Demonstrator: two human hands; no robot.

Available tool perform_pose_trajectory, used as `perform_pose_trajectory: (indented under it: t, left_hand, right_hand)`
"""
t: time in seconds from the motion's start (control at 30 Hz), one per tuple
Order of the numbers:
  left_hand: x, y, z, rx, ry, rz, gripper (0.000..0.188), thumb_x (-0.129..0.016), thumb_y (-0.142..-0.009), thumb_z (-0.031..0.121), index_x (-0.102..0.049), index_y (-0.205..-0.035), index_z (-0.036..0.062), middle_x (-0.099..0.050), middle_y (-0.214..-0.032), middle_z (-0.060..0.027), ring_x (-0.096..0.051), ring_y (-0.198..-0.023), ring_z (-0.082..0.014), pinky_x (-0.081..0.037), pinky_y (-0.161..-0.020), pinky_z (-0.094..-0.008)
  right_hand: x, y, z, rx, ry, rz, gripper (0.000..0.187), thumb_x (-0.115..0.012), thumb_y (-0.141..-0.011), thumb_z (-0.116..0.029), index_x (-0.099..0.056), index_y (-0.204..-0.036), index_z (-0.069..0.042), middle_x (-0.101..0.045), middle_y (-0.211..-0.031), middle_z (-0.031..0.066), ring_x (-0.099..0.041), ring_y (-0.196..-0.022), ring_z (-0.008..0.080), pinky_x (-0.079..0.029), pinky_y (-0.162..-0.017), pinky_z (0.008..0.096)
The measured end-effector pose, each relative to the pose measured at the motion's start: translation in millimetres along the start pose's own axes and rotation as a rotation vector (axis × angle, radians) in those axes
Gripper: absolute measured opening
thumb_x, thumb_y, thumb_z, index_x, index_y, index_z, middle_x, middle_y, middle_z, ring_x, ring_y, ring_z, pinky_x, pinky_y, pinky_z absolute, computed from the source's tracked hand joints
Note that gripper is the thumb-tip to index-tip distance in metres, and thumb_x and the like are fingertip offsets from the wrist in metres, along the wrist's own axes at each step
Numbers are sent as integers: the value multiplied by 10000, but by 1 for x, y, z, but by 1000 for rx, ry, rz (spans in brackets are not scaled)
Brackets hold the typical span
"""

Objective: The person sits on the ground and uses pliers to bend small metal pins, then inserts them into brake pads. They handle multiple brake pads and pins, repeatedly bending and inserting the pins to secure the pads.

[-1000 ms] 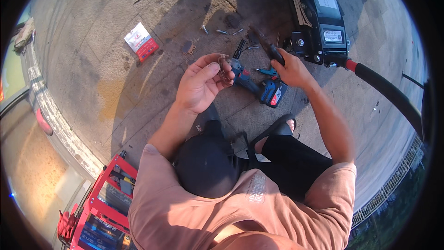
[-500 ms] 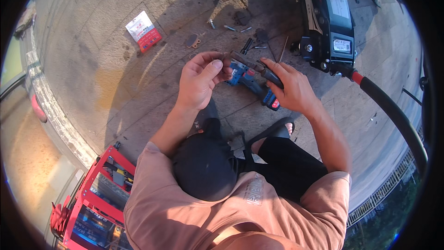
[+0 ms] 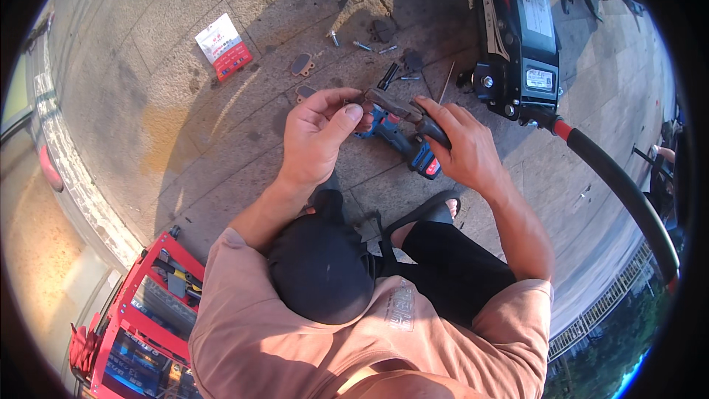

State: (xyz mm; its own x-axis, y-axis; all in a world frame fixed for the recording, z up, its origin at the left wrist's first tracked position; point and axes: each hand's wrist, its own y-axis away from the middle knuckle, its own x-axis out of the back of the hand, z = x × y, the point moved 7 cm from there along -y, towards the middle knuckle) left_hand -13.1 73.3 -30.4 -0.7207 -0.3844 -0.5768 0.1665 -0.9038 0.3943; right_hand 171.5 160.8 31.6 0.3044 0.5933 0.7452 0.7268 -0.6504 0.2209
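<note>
Left hand (image 3: pixel 316 137)'s pinching a small metal part (image 3: pixel 362 103), right hand (image 3: pixel 464 144)'s wrapped round a black-handled tool (image 3: pixel 402 108), tip just beside it.

Paved stone ground (image 3: pixel 244 140), stained. On it, clock from picture centre: white-and-red packet (image 3: pixel 223 46) between 10 and 11, flat pad (image 3: pixel 302 65) at 11, bolt (image 3: pixel 361 46) at 12, blue power tool (image 3: pixel 397 137) between 1 and 2, near centre; black jack (image 3: pixel 509 52) nearer 2.
</note>
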Motion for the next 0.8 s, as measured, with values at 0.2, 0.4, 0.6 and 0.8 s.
perform_pose_trajectory:
  t: [0.2, 0.4, 0.6, 0.8]
  left_hand:
    - [-4, 2, 3, -1, 10, -4, 265, -595, -951, 28, -593, -1201, -60, -697, -1034, -172, -685, -909, -226, -565, -830, -355]
    - [-5, 3, 8, -16, -17, 6, 261, -598, -953, 35, -596, -1195, -61, -702, -1027, -172, -685, -900, -224, -565, -823, -353]
    - [-3, 3, 6, -15, 23, 12, 254, -653, -932, 40, -614, -1159, -67, -705, -1005, -151, -688, -874, -191, -565, -820, -321]
    - [9, 2, 3, -14, -8, 63, 228, -624, -930, 14, -620, -1147, -54, -706, -998, -156, -678, -845, -196, -559, -789, -324]
  right_hand:
    - [1, 2, 1, -18, 21, -19, 651, -677, -764, -21, -520, -1386, -131, -612, -962, 155, -614, -850, 392, -502, -726, 441]
    - [1, 3, 0, -10, 23, -13, 661, -682, -755, -23, -521, -1386, -133, -613, -962, 150, -616, -855, 391, -502, -731, 441]
    - [0, 2, -1, 5, 49, -4, 662, -696, -745, -28, -525, -1378, -125, -620, -973, 147, -626, -879, 380, -510, -742, 436]
    - [-3, 7, 2, 6, 91, 52, 599, -734, -765, -130, -550, -1335, -138, -633, -969, 111, -641, -905, 339, -539, -717, 430]
